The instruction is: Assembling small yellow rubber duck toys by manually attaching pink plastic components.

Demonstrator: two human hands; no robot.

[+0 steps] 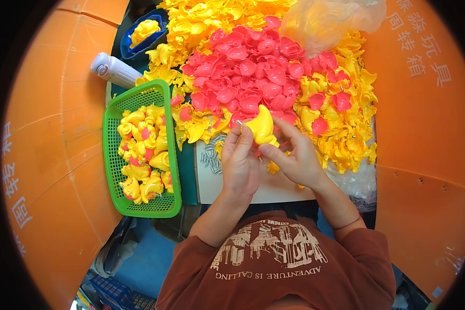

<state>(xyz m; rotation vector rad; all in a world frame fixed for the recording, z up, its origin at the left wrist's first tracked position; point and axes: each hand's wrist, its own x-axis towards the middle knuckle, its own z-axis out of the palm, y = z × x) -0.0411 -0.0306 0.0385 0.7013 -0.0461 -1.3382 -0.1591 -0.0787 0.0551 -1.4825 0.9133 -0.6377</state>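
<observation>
"What's at the far left?"

"An orange wall [59,98], bending round the edge. Next to it is a green basket [176,181] with holes in its sides, holding a heap of yellow-and-pink parts [144,155]. A pale bottle [118,71] lies tilted at the basket's top edge, and just beyond that is a blue bowl [131,50] with something yellow in it."

"And moving right?"

"The table [217,188], pale on top, with a small scatter of metal pins [212,157]. Just right of those comes the left hand [241,168], thumb and fingers pinched on the left end of a yellow piece [261,125]."

"Where is that piece exactly?"

"Held up between both hands, over the near part of the table, in front of a big pile of pink shells [248,67]."

"What about the right hand [299,160]?"

"Closed on the piece's right side, thumb below, fingers above."

"Past that?"

"A cloudy plastic bag [330,23] lies over the far end of the heaps. Loose yellow shells [346,142] spread below it, then crumpled clear plastic [354,181], and finally another orange wall [423,139]."
</observation>
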